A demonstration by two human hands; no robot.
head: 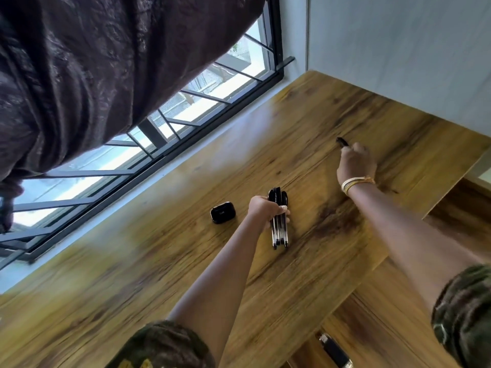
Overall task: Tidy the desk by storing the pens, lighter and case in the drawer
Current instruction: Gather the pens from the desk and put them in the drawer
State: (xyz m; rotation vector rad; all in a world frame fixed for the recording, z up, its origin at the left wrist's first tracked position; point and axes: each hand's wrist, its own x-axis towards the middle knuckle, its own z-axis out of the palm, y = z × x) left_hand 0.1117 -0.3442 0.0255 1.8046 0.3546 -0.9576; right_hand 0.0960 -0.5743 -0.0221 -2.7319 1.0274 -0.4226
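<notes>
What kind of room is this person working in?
Probably a home room or study: a wooden desk stands beside a barred window hung with a dark curtain, with pens gathered up.

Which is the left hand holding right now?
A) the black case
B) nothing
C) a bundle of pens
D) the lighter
C: the left hand is closed around a bundle of pens, their ends sticking out on both sides of the fist; the black case lies untouched on the desk just beside it.
</notes>
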